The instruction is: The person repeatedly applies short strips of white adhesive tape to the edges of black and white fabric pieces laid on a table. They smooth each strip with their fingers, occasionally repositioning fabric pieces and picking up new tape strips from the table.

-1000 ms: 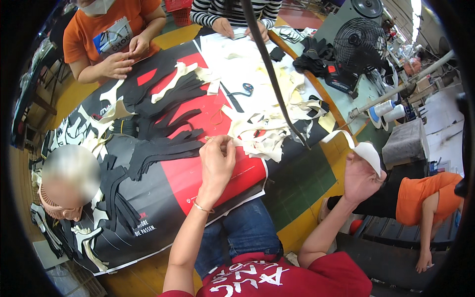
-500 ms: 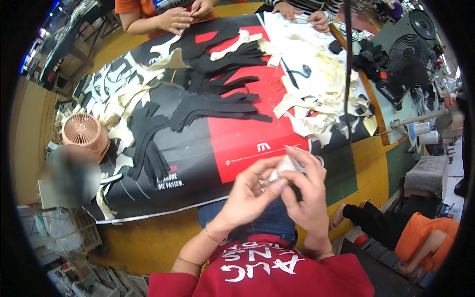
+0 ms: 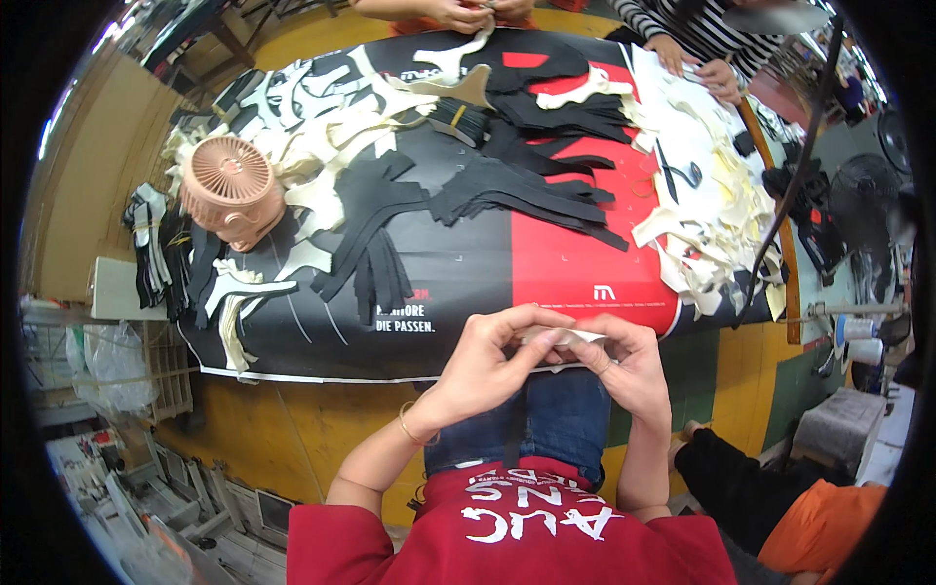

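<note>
Left hand [image 3: 487,363] and right hand [image 3: 626,369] are both clamped on a small white cloth piece [image 3: 575,336]. If either pinch loosened or tugged unevenly, it could slip or crease. It sits between the two hands, near the front edge of the tabletop [image 3: 473,265]; black strips [image 3: 531,195] lie beyond.

Left fingers [image 3: 532,317] and right fingers [image 3: 624,333] pinch a white piece [image 3: 588,337].

White fabric piece [image 3: 585,337], earlier in the right hand [image 3: 629,368] alone, now in the left hand [image 3: 492,366] too
</note>
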`<state>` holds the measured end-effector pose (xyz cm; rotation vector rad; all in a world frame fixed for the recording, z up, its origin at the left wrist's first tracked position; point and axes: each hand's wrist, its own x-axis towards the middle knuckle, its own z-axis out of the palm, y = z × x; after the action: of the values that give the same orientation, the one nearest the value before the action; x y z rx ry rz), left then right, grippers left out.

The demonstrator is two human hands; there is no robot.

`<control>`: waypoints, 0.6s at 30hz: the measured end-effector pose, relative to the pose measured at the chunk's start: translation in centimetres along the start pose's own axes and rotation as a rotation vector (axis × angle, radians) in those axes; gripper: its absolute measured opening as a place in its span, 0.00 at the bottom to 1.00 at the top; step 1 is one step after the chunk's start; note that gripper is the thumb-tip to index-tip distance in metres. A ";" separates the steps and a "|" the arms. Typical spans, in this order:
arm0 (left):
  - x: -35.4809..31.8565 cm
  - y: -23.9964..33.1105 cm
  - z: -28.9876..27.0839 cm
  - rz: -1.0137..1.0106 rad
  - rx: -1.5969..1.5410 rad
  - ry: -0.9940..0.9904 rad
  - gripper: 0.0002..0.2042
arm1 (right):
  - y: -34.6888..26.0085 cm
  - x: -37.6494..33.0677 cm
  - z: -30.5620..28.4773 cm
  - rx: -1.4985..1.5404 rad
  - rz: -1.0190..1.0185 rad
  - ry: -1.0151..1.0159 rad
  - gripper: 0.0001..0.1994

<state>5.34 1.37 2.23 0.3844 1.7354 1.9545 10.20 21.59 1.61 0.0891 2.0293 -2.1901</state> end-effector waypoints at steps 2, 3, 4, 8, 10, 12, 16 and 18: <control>0.8 0.2 -1.4 0.170 0.446 0.070 0.11 | 0.2 0.2 0.2 0.033 0.069 0.052 0.08; 1.7 0.2 -2.4 0.342 0.674 0.132 0.12 | 0.0 0.3 -0.2 -0.027 0.091 0.099 0.08; 3.2 -0.1 -3.4 0.387 0.740 0.256 0.14 | -0.1 0.5 -0.4 -0.075 0.062 0.152 0.08; 9.6 -1.1 -8.5 0.351 1.035 0.520 0.17 | -0.1 0.3 -1.2 -0.178 0.055 0.197 0.09; 11.4 -1.6 -9.7 0.336 1.171 0.501 0.20 | 0.1 -0.3 -1.6 -0.245 0.054 0.203 0.08; 12.0 -2.2 -10.1 0.327 1.224 0.489 0.22 | 0.5 -1.1 -1.9 -0.242 0.045 0.215 0.09; 11.8 -2.8 -9.8 0.377 1.172 0.559 0.21 | 1.2 -1.9 -2.6 -0.153 0.114 0.279 0.08; 11.6 -2.9 -9.5 0.425 1.112 0.616 0.15 | 1.4 -2.1 -2.6 -0.190 0.101 0.280 0.08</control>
<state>-8.83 -0.27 -3.38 0.5750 3.2998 1.1696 12.29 24.27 0.34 0.4901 2.3103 -2.0068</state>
